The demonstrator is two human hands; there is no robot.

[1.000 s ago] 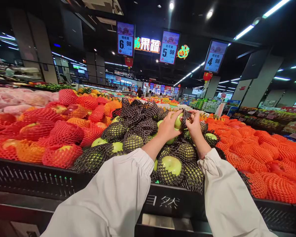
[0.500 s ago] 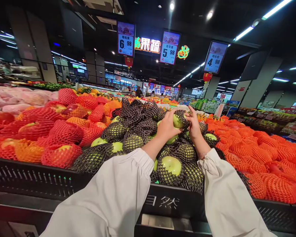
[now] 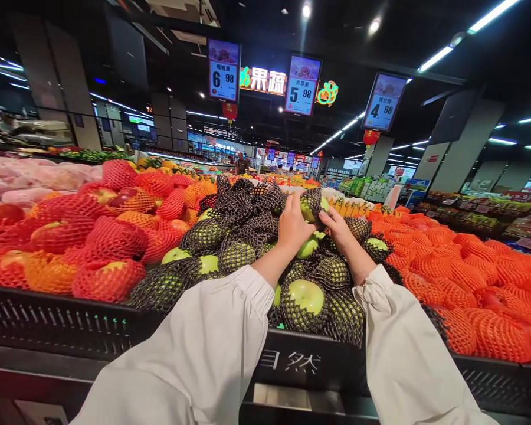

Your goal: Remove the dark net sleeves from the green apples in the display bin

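Observation:
Over the middle of the pile, a green apple (image 3: 310, 206) partly covered by a black foam net is held between my two hands. My left hand (image 3: 293, 221) grips it from the left, with the fingers behind it. On the right, my right hand (image 3: 340, 230) has its thumb and fingers closed on the apple's netted side; some fingertips are hidden. Below lie several green apples in black nets, among them one with a bare top (image 3: 306, 297) near the front edge. Another green apple (image 3: 308, 247) sits just under my hands.
Red-netted apples (image 3: 119, 239) are heaped to the left, orange-netted fruit (image 3: 462, 265) to the right. A black crate edge (image 3: 310, 354) runs along the front. Price signs (image 3: 303, 85) hang overhead. A person (image 3: 242, 164) stands far back.
The apple has turned and shifted slightly left. My right hand's fingers, raised and spread before, have come down and closed on the apple's right side.

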